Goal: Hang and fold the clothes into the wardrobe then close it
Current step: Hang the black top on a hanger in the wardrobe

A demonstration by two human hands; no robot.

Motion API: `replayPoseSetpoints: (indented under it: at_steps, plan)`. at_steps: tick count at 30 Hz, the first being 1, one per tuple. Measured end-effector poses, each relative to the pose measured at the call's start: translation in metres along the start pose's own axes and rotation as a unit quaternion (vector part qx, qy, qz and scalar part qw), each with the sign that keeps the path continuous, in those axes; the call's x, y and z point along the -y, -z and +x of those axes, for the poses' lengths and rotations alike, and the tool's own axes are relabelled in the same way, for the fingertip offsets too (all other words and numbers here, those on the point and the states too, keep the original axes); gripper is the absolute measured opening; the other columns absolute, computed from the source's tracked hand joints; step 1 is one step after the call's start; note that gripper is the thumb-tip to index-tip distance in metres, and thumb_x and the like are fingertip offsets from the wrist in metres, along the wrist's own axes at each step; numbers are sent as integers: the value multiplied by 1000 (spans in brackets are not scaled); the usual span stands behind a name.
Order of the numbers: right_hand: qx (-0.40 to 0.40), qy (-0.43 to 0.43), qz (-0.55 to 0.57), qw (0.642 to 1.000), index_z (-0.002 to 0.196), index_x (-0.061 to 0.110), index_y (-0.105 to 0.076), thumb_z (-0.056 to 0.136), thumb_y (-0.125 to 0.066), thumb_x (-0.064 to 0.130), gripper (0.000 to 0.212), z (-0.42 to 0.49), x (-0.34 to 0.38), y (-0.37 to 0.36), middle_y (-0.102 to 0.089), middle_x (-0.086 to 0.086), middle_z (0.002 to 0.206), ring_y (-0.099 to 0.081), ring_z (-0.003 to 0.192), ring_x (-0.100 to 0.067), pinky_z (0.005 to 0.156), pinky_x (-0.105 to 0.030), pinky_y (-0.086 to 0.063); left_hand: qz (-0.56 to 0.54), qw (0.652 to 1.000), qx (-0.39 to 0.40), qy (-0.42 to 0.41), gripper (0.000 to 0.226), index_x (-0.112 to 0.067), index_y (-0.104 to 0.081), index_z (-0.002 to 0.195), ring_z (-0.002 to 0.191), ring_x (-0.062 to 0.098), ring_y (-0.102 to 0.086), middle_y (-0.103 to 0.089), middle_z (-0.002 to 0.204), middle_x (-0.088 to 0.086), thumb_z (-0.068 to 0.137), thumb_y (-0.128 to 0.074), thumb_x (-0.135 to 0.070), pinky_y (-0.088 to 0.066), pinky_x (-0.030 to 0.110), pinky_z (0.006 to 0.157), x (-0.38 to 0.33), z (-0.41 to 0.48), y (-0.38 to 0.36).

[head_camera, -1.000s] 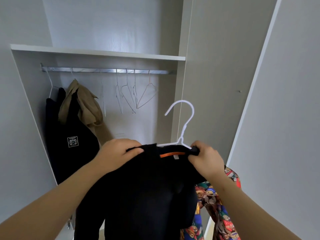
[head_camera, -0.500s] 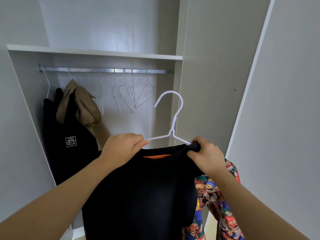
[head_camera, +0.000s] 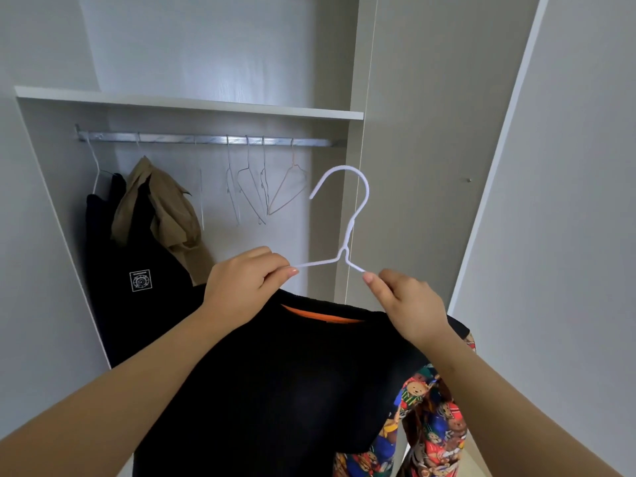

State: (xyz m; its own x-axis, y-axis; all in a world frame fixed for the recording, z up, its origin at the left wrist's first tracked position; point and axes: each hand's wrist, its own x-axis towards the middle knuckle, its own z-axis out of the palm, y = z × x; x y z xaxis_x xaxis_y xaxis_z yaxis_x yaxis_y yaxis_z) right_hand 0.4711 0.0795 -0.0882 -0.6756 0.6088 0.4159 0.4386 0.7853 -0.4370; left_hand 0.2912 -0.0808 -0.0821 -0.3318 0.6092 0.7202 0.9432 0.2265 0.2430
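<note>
Hands, left [head_camera: 246,287] and right [head_camera: 409,304], now pinch white hanger [head_camera: 348,232], raised above black sweater [head_camera: 292,373].

- Ahead of you, inside the wardrobe [head_camera: 58,160], a white shelf [head_camera: 206,106] runs from the left wall to the upright panel on the right.
- Just beneath it, a metal rail [head_camera: 206,138] spans the same width.
- At the rail's left end hangs a pale hanger [head_camera: 96,170], with a black garment [head_camera: 137,304] bearing a small square white logo below it.
- Just right of that, a khaki garment [head_camera: 165,208] hangs crumpled, overlapping the black one.
- Further right you see one thin bare hanger [head_camera: 201,201], then four bare wire hangers [head_camera: 251,191] close together, tilted at different angles.
</note>
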Motion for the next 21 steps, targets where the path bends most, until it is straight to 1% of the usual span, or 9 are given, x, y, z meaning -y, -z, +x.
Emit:
replayPoseSetpoints:
  at_steps: [4, 7, 8, 10, 11, 13, 15, 18, 21]
  plan:
    - [10, -13, 14, 1000, 55, 22, -31, 92, -35, 56, 50, 6, 5, -3, -39, 4, 50, -38, 51, -12, 48, -25, -27, -26, 999, 25, 28, 28, -24, -64, 74, 67, 9, -53, -57, 69, -6, 88, -50, -43, -43, 30, 61, 10, 0, -1]
    - [42, -46, 29, 998, 54, 19, -31, 90, -38, 59, 54, 10, 8, -12, -39, 4, 50, -37, 51, -12, 49, -25, -26, -72, 988, 125, 47, 7, -29, -60, 83, 69, 10, -50, -56, 69, -10, 90, -57, -30, -45, 33, 68, 20, 1, -3]
    - [60, -60, 38, 996, 54, 18, -34, 90, -39, 59, 54, 10, 8, -16, -40, 5, 51, -38, 51, -13, 49, -25, -28, -80, 984, 149, 52, 6, -27, -62, 94, 73, 10, -50, -55, 74, -13, 89, -58, -29, -44, 32, 72, 24, 0, -3]
    - [98, -90, 73, 988, 56, 17, -39, 90, -43, 56, 52, 11, 8, -25, -40, 6, 50, -37, 48, -12, 50, -25, -30, -78, 981, 162, 68, 24, -24, -60, 112, 86, 11, -48, -54, 93, -15, 89, -59, -29, -42, 29, 83, 33, -2, -4]
    - [117, -107, 101, 982, 56, 17, -43, 91, -46, 54, 50, 13, 9, -28, -39, 6, 49, -36, 47, -12, 50, -25, -30, -84, 980, 155, 90, 27, -24, -59, 116, 93, 10, -48, -52, 99, -14, 89, -59, -28, -41, 27, 86, 38, -3, -3]
    - [152, -139, 168, 964, 57, 16, -48, 92, -49, 45, 46, 18, 13, -36, -38, 4, 50, -35, 46, -11, 49, -23, -31, -131, 966, 141, 172, 23, -27, -58, 113, 96, 6, -52, -54, 100, -14, 90, -58, -26, -41, 19, 83, 47, -8, -1]
    - [189, -170, 224, 941, 58, 14, -51, 94, -50, 35, 42, 25, 22, -45, -39, 3, 51, -34, 43, -9, 45, -17, -31, -173, 941, 133, 259, 14, -33, -57, 104, 90, 1, -55, -58, 97, -15, 91, -55, -26, -39, 11, 69, 57, -11, -1]
    - [233, -217, 286, 904, 59, 14, -54, 93, -50, 22, 35, 37, 41, -62, -42, 4, 48, -36, 43, -9, 46, -19, -32, -230, 904, 126, 337, 9, -32, -57, 95, 86, 6, -61, -63, 94, -8, 92, -54, -23, -41, 13, 65, 77, -9, 1]
    - [271, -243, 334, 870, 58, 15, -53, 89, -49, 16, 31, 55, 66, -84, -41, 8, 40, -35, 38, -9, 44, -21, -32, -274, 879, 113, 374, 10, -27, -59, 93, 77, 8, -63, -66, 89, -2, 92, -54, -19, -45, 17, 63, 99, 0, 6]
